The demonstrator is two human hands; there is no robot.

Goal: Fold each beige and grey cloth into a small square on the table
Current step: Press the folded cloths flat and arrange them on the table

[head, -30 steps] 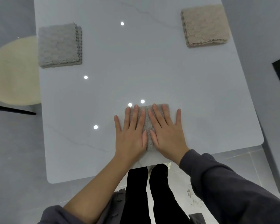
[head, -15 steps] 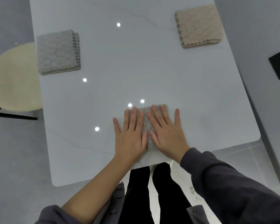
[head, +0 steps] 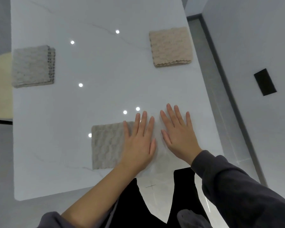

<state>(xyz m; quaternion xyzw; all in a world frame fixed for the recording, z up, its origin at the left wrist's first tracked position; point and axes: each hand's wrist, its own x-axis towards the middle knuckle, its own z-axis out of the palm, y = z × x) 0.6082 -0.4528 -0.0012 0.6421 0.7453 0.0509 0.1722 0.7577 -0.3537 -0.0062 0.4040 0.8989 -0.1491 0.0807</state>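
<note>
The folded grey-beige textured cloth square (head: 108, 144) lies flat on the glossy white marble-patterned desk (head: 97, 96), near the front edge and just left of centre. Its pile is nubby and thick, and its outline is close to a neat rectangle with slightly wavy lower and right edges.

Handling judgement: the cloth appears light, soft and limp, with no stiffness of its own. It will sag if lifted by one corner, and the stacked layers may slip apart. The polished desk surface looks slick, so the cloth is likely to slide under a sideways push. Take hold at two adjacent corners, or pinch through all layers along one edge. To move it without unfolding, press flat from above and slide.

The left hand (head: 139, 142) is open with its fingers spread and palm down. Its outer edge overlaps the right margin of the cloth; whether it presses down cannot be told. The right hand (head: 179, 134) is also open and flat, on the bare desk just right of the left hand, apart from the cloth. Neither hand grips anything.

Two further stacks sit well apart at the far side: a folded grey textured cloth stack (head: 33, 66) at far left, layered edges facing right, and a folded beige textured cloth stack (head: 170, 46) at far right, layered edges facing the person.
</note>
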